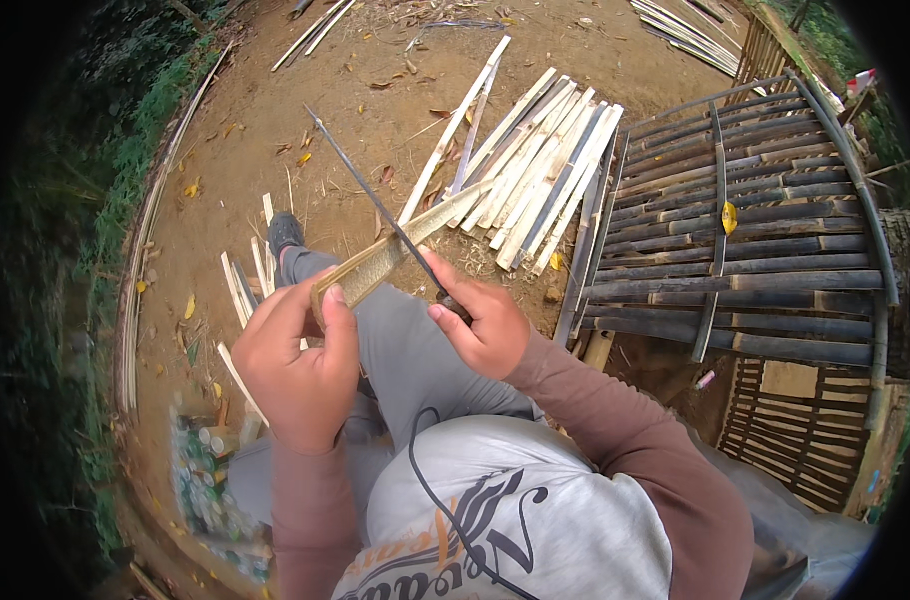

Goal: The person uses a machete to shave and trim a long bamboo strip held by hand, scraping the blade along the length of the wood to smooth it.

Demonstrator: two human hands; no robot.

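A split bamboo strip (365,268) slants across above my bent leg, its pale inner face turned up. My left hand (300,355) pinches the near end of it between thumb and fingers. In my right hand (487,328) is the dark handle of a long, narrow knife (357,178), the fingers closed round it. The blade points away to the upper left and crosses the strip near its middle. From this view I cannot tell how deep the edge sits in the bamboo.
Beyond my knee, a pile of split bamboo strips (565,150) lies on the brown dirt ground. A dark slatted bamboo platform (745,245) stands at the right. Clear and green bottles (205,490) are heaped at the lower left, near more strips (240,290). A black cord (425,485) crosses my shirt.
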